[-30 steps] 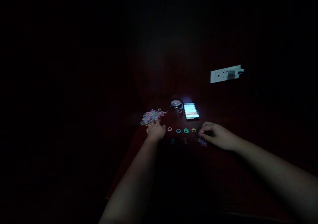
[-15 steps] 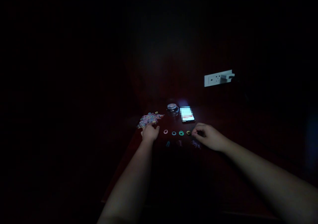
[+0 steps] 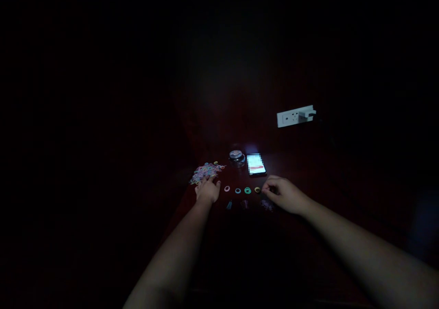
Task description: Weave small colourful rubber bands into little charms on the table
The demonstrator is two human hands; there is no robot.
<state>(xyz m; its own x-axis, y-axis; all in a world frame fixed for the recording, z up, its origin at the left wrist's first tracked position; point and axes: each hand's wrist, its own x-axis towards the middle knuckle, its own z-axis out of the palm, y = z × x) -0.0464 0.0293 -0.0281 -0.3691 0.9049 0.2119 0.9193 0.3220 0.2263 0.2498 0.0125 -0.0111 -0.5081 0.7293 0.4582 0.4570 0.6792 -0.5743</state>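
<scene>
The scene is very dark. My left hand [image 3: 207, 190] rests on a dark red table [image 3: 308, 194], its fingers spread at the near edge of a heap of small coloured rubber bands [image 3: 206, 170]. A row of small rings lies between my hands: pink [image 3: 227, 189], blue [image 3: 238, 190], green [image 3: 247, 190] and yellow [image 3: 257, 189]. My right hand [image 3: 284, 194] is curled with its fingertips pinched close to the yellow ring; what they hold, if anything, is too dark to see. Small dim piles [image 3: 265, 204] lie nearer to me.
A lit phone [image 3: 255, 164] lies flat behind the rings, beside a small clear round jar [image 3: 236, 157]. A white wall socket with a plug in it [image 3: 295, 116] is on the dark wall at the right. Everything else is in darkness.
The view has drifted, so everything sits lower and further left. My left hand's fingers have spread at the heap's edge. My right hand stays curled by the yellow ring.
</scene>
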